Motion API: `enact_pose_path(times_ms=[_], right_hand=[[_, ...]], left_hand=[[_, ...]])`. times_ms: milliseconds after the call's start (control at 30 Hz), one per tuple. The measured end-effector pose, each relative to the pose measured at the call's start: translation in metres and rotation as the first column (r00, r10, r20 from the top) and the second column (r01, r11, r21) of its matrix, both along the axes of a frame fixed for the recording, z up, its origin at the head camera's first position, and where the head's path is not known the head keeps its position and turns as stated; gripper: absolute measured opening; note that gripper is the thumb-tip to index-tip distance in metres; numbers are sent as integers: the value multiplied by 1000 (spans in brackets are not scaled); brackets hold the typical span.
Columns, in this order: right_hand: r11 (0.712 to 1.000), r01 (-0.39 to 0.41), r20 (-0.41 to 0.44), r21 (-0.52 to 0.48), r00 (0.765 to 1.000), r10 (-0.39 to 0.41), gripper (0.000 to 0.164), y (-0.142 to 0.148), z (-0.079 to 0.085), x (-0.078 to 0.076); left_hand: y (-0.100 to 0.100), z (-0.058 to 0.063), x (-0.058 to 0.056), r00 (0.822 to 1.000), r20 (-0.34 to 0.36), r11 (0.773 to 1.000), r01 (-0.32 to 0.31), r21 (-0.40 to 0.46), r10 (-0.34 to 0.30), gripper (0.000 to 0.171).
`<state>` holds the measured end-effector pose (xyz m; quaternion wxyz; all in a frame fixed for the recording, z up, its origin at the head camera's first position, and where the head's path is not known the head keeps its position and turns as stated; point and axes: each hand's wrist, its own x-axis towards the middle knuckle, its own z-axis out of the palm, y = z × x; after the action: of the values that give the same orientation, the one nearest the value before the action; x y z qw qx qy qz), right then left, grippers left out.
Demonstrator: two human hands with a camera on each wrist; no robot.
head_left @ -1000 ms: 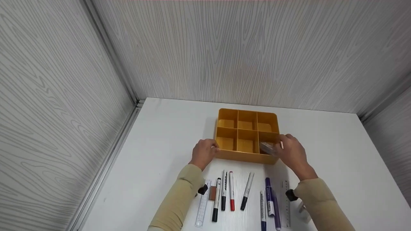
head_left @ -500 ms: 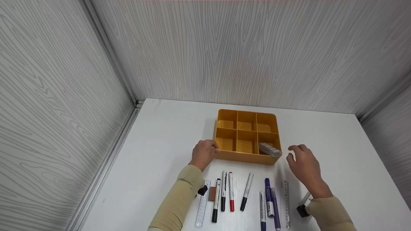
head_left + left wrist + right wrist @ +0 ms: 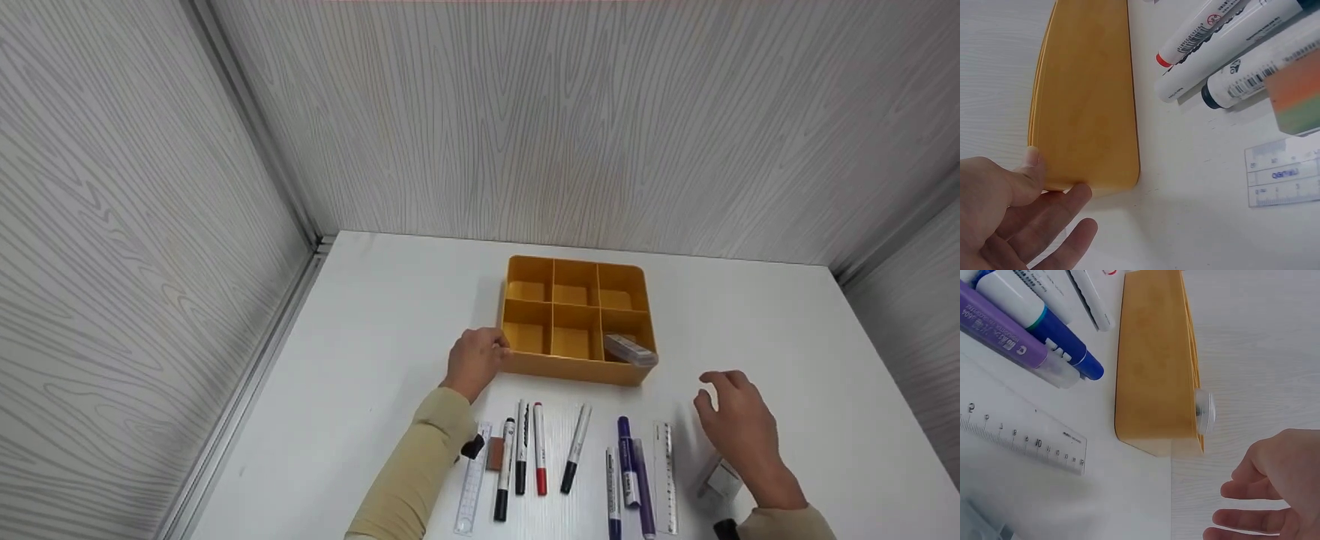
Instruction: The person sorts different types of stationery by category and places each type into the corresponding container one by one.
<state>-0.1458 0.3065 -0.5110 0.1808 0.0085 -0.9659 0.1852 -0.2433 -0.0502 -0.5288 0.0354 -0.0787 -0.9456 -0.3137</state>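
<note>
A yellow organizer box (image 3: 570, 367) with several compartments sits mid-table. At its front left corner my left hand (image 3: 475, 363) grips the wall; in the left wrist view the thumb lies on the box's edge and a fingertip against its side. A clear plastic case (image 3: 631, 350) leans in the front right compartment, one end up over the rim. My right hand (image 3: 742, 427) is off to the right of the box, fingers loosely bent and holding nothing. Below it lies a clear and white object (image 3: 723, 480), partly hidden by the hand and wrist.
In front of the box lie several markers, including a red-capped one (image 3: 540, 450), a black-capped one (image 3: 576, 448) and a blue one (image 3: 628, 461). Clear rulers lie at left (image 3: 472, 480) and right (image 3: 665, 480). A brown-looking eraser (image 3: 495, 454) lies beside the left ruler.
My right hand has let go of the clear case, leaving it tilted in the compartment, and has moved right and toward the front. The left hand stays at the box corner.
</note>
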Motion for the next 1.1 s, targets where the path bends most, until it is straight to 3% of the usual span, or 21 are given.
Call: enact_pose_path(times_ms=[333,567,667,800,900,1100], right_hand=[[996,80,112,41,990,-84,25,25,-14,19],[991,118,210,65,969,-129,30,35,-27,30],[990,126,300,64,944,-140,37,36,-31,36],[987,137,429,81,889,-159,51,36,-36,41],[984,145,482,100,858,-176,62,35,-39,43],[977,178,534,119,818,-214,80,32,-45,43]], left_hand=[[-1,0,1,1000,1,1000,6,12,-6,5],[-1,1,0,1000,-14,1000,18,23,-17,6],[-1,2,-1,1000,-13,999,15,28,-15,5],[-1,2,0,1000,-16,1000,17,16,-17,6],[-1,2,0,999,-31,1000,21,1,-21,6],[0,2,0,1000,-21,1000,18,3,-18,5]])
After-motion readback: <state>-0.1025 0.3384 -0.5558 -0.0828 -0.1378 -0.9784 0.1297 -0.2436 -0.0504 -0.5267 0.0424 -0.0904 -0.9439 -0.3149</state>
